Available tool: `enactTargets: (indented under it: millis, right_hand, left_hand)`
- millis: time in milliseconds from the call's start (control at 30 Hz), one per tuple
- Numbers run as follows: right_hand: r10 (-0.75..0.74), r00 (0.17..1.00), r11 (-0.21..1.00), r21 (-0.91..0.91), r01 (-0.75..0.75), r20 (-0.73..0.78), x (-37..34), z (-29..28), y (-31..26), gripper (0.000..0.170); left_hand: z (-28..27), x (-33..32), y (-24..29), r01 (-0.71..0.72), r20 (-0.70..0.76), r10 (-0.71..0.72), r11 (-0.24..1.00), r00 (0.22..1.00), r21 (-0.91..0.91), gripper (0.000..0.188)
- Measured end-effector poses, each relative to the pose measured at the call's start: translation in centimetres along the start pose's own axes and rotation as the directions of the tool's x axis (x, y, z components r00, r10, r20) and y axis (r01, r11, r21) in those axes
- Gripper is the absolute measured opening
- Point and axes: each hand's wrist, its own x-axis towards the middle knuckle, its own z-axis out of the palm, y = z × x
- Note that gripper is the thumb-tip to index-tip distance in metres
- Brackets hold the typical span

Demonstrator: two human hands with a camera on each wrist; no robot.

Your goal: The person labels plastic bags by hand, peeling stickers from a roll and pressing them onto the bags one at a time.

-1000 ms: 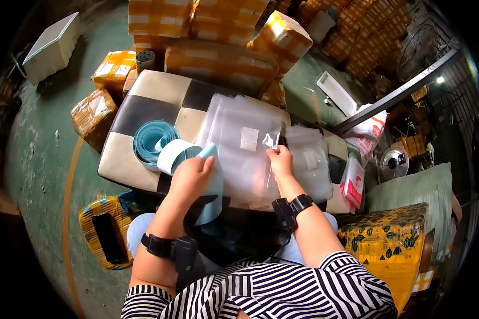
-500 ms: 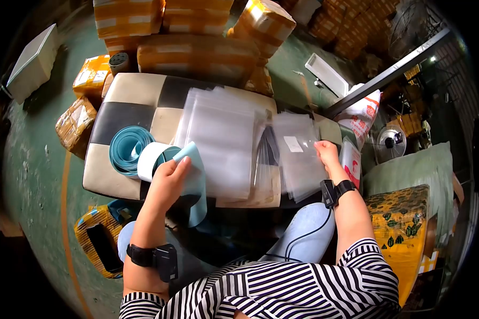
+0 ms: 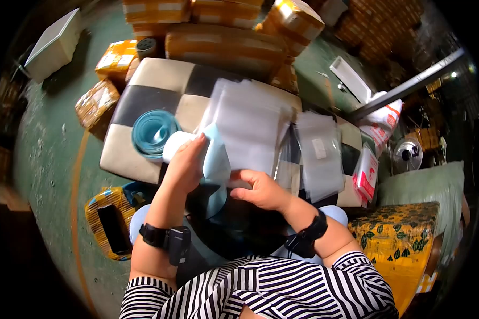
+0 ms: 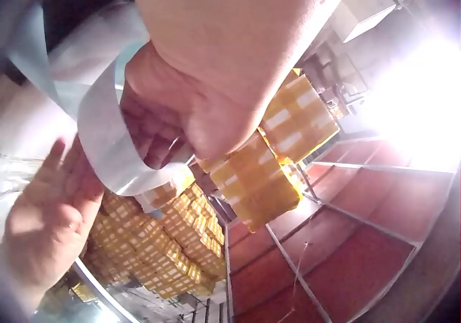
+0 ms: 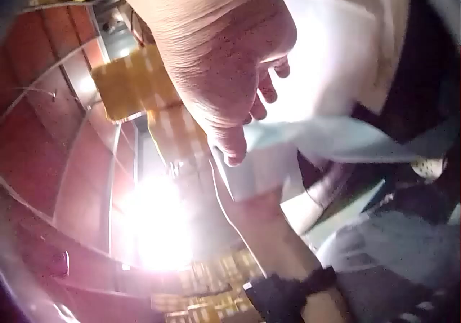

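Observation:
A pale blue strip [image 3: 216, 159] hangs in folds from my left hand [image 3: 185, 166], which grips it near the thumb; its coiled part [image 3: 153, 134] lies on the checkered padded surface [image 3: 127, 159]. My right hand [image 3: 261, 190] is just right of the strip, thumb and fingers apart; whether the fingertips touch it is unclear. In the left wrist view the strip [image 4: 108, 132] loops between the left hand [image 4: 162, 107] and the right hand [image 4: 54, 218]. The right wrist view shows the right hand [image 5: 227, 71] beside the strip [image 5: 324, 137]. Clear plastic sheets [image 3: 245, 125] lie behind the hands.
A second stack of clear bags [image 3: 320, 154] with a white label lies to the right, beside a red-and-white packet [image 3: 365, 175]. Taped boxes [image 3: 223, 50] stand behind the padded surface. A black phone [image 3: 113, 228] rests on a yellow-wrapped item at lower left.
My right hand has left the clear bags on the right and come in beside the strip. The left hand keeps its grip on the strip. The head view has shifted.

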Motion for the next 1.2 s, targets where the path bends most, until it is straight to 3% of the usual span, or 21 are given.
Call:
enactTargets:
  millis: [33, 67, 167, 200, 300, 333, 433, 467, 567, 600, 633, 667, 700, 767, 833, 867, 900, 933, 1033, 1167, 1200]
  right_hand:
    - [0.13, 0.989, 0.977, 0.161, -0.14, 0.073, 0.4, 0.7, 0.6, 0.025]
    - [0.135, 0.989, 0.968, 0.206, -0.143, 0.055, 0.9, 1.0, 0.8, 0.019]
    - [0.011, 0.983, 0.983, 0.184, 0.022, -0.181, 1.8, 1.9, 0.0, 0.016]
    - [0.044, 0.983, 0.969, 0.246, 0.001, -0.179, 2.0, 2.3, -1.1, 0.023]
    - [-0.063, 0.981, 0.995, 0.068, 0.077, -0.183, 2.7, 3.4, -1.4, 0.034]
    - [-0.074, 0.962, 0.993, 0.066, 0.095, -0.262, 2.9, 3.9, -0.4, 0.041]
    - [0.031, 0.92, 0.997, 0.079, 0.0, -0.391, 3.6, 4.3, -0.3, 0.035]
    - [0.022, 0.95, 0.994, 0.111, 0.014, -0.311, 3.8, 4.0, 0.0, 0.028]
    - [0.018, 0.948, 0.986, 0.164, 0.036, -0.317, 3.8, 3.8, -0.3, 0.024]
    - [-0.003, 0.943, 0.985, 0.164, 0.061, -0.333, 3.8, 3.6, -0.7, 0.026]
    - [-0.023, 0.937, 0.983, 0.163, 0.086, -0.35, 3.6, 3.4, -1.2, 0.028]
    - [-0.043, 0.929, 0.981, 0.162, 0.11, -0.367, 3.5, 3.3, -1.6, 0.03]
    - [-0.122, 0.9, 0.987, 0.043, 0.153, -0.418, 3.3, 3.2, -1.8, 0.031]
    - [-0.288, 0.827, 0.956, -0.2, 0.216, -0.482, 3.1, 3.1, -2.1, 0.034]
    - [-0.386, 0.821, 0.904, -0.351, 0.245, -0.42, 3.0, 2.9, -2.5, 0.031]
    - [-0.421, 0.831, 0.859, -0.455, 0.236, -0.364, 3.1, 2.5, -2.7, 0.029]
    - [-0.449, 0.84, 0.801, -0.553, 0.228, -0.304, 3.0, 2.4, -2.9, 0.027]
    - [-0.373, 0.859, 0.866, -0.465, 0.185, -0.351, 3.0, 2.6, -3.5, 0.022]
    - [-0.374, 0.858, 0.846, -0.509, 0.159, -0.353, 3.0, 2.1, -3.1, 0.021]
    - [-0.589, 0.766, 0.608, -0.765, 0.21, -0.258, 3.0, 1.8, -2.7, 0.018]
    - [-0.641, 0.735, 0.548, -0.803, 0.236, -0.221, 3.1, 1.8, -2.7, 0.018]
  left_hand:
    - [-0.3, -0.1, 0.3, -0.037, 0.016, 0.036, 0.998, 0.999, 0.058, 0.034]
    - [-0.4, -0.4, 0.6, -0.053, -0.015, 0.054, 0.997, 0.998, 0.05, 0.037]
    - [-1.4, -0.5, 1.1, -0.061, -0.084, 0.061, 0.998, 0.995, -0.001, 0.036]
    - [-1.3, -0.4, 1.0, -0.061, -0.115, 0.049, 0.993, 0.992, -0.101, 0.035]
    - [-1.4, -0.2, 1.1, -0.089, -0.125, 0.065, 0.977, 0.99, -0.192, 0.034]
    - [-1.0, -0.3, 1.2, -0.083, -0.119, 0.056, 0.968, 0.991, -0.235, 0.036]
    - [-0.5, -0.3, 0.9, -0.057, -0.194, 0.001, 0.958, 0.981, -0.28, 0.036]
    - [-0.6, 0.0, 0.4, -0.094, -0.213, 0.041, 0.965, 0.976, -0.245, 0.038]
    - [-2.1, -0.7, 1.6, -0.035, 0.171, 0.061, 0.987, 0.983, -0.154, 0.044]
    - [0.1, -1.5, 1.8, -0.086, 0.026, 0.086, 0.996, 0.996, -0.008, 0.057]
    - [-0.8, -1.4, 1.1, -0.189, 0.045, 0.184, 0.932, 0.982, 0.309, 0.049]
    - [-0.2, -1.7, 1.0, -0.195, 0.085, 0.176, 0.876, 0.981, 0.44, 0.044]
    - [0.4, -1.9, 0.9, -0.202, 0.122, 0.161, 0.803, 0.979, 0.561, 0.04]
    - [0.0, -1.4, 0.5, -0.059, 0.075, 0.026, 0.875, 0.997, 0.481, 0.031]
    - [0.0, -1.3, 0.5, 0.005, 0.057, -0.027, 0.935, 0.998, 0.354, 0.031]
    - [0.4, -1.4, 0.3, -0.031, 0.046, 0.018, 0.959, 0.999, 0.282, 0.032]
    - [0.4, -1.5, 0.4, -0.035, 0.058, 0.017, 0.946, 0.998, 0.321, 0.032]
    - [0.4, -1.7, 0.7, -0.04, 0.069, 0.016, 0.932, 0.997, 0.36, 0.033]
    - [-0.2, -1.3, -0.3, -0.05, 0.041, 0.037, 0.916, 0.998, 0.398, 0.033]
    - [0.5, -1.7, 0.4, 0.021, -0.037, -0.004, 0.893, 0.999, 0.449, 0.031]
    - [0.5, -1.6, 0.3, 0.048, -0.052, -0.031, 0.925, 0.998, 0.376, 0.029]
